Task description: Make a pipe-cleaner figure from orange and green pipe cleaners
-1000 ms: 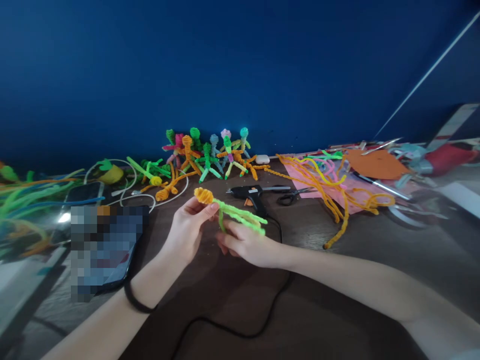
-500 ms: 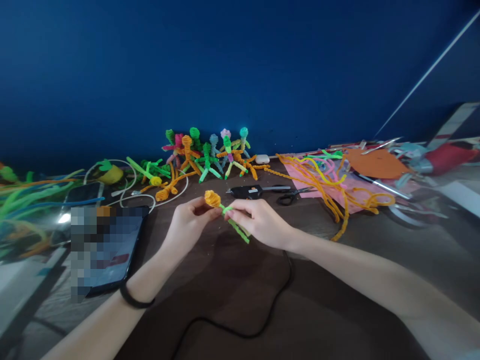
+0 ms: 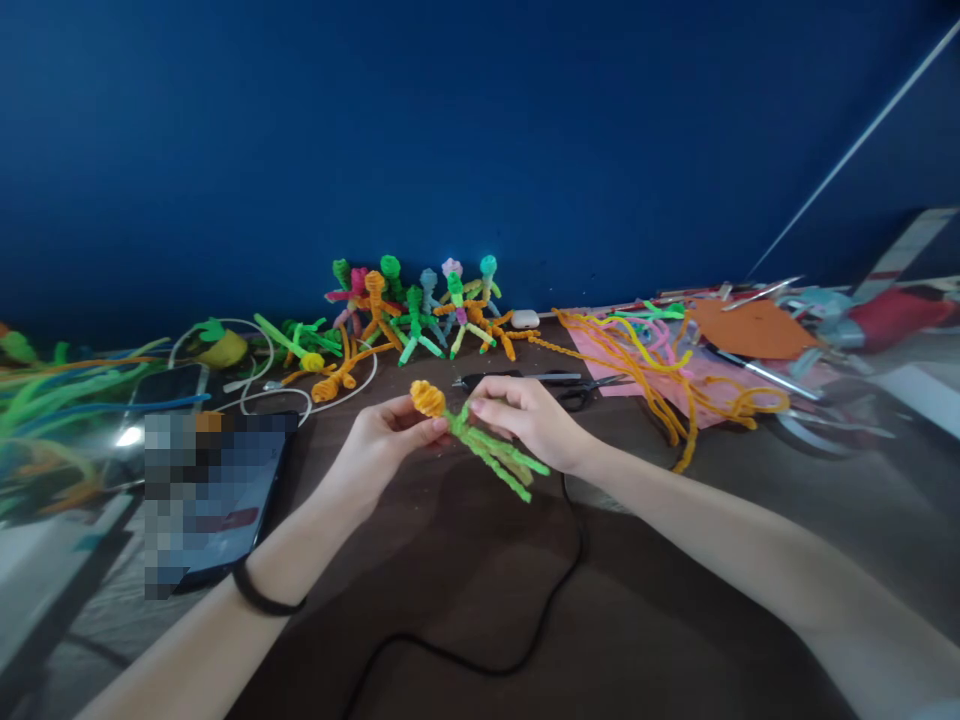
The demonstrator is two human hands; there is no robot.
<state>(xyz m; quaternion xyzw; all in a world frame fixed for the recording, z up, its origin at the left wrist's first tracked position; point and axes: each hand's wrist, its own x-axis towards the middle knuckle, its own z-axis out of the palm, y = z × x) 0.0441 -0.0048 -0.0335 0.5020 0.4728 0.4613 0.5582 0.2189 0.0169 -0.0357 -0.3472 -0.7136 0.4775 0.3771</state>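
Note:
Between my two hands is a pipe-cleaner figure (image 3: 428,399) with a coiled orange head and several green strands trailing down to the right. My left hand (image 3: 386,435) pinches it just under the head, thumb in front. At the top of the green strands (image 3: 502,460), the fingers of my right hand (image 3: 521,415) are closed on the figure's upper part; the exact grip of the fingertips is partly hidden. Behind my right hand lie a black glue gun (image 3: 480,382) and a pair of black-handled scissors (image 3: 577,395).
Finished pipe-cleaner figures (image 3: 415,325) stand along the blue wall. A tablet (image 3: 240,510) lies at left, near loose green pipe cleaners (image 3: 45,410). Orange pipe cleaners (image 3: 667,400) rest on pink paper (image 3: 600,350) at right. A black cord (image 3: 547,610) curves across the table.
My right hand has shifted slightly up and right along the figure. The green strands now show spread out below it, where before they were mostly covered. My left hand keeps its hold.

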